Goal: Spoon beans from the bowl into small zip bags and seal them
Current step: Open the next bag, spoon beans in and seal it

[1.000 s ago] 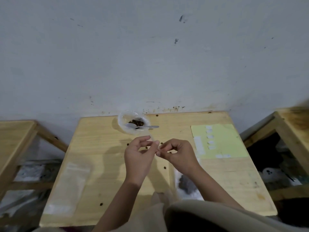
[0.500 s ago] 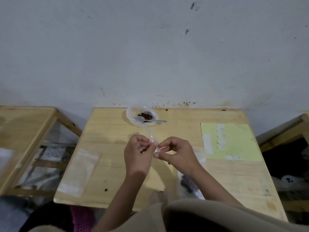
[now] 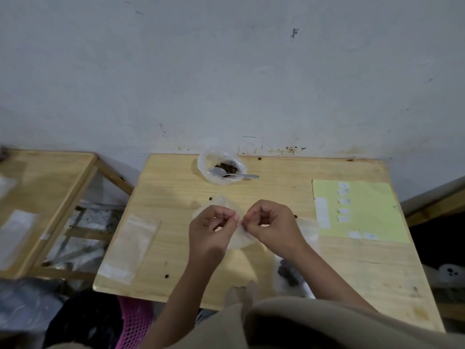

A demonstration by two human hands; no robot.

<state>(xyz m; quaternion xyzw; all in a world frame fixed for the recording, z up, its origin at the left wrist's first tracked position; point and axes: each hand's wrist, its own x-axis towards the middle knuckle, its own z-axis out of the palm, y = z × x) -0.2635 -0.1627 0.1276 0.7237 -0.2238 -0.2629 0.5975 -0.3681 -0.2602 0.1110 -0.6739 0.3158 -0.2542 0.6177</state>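
While both hands, left [image 3: 212, 229] & right [image 3: 270, 224], now pinch the small bag [image 3: 239, 238] lower over mid-desk [image 3: 176, 187], its mouth's prob being opened, pre-fill.

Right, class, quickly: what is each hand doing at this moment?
Left hand: fingers pinch the small clear bag.
Right hand: fingers pinch the same bag at its other side.
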